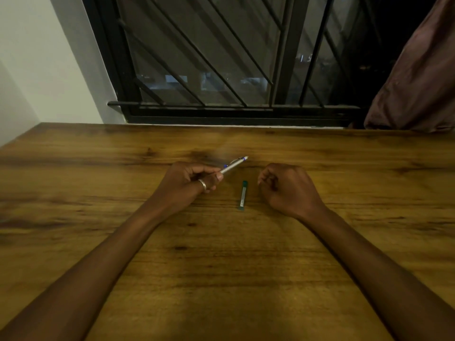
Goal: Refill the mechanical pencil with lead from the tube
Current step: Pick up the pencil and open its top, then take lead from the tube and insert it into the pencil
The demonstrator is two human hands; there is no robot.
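My left hand [190, 181], with a ring on one finger, is closed around a silver mechanical pencil [234, 164] with blue accents. The pencil's free end points up and to the right, just above the wooden table [221, 254]; its other end is hidden in my fist. A small green lead tube [243, 196] lies flat on the table between my hands, its long side running toward me. My right hand [286, 187] rests on the table just right of the tube, fingers curled in a loose fist; nothing shows in it.
The table's far edge meets a barred window [209, 70] with a dark frame. A brownish curtain [418, 82] hangs at the far right. A pale wall [37, 70] stands at the left.
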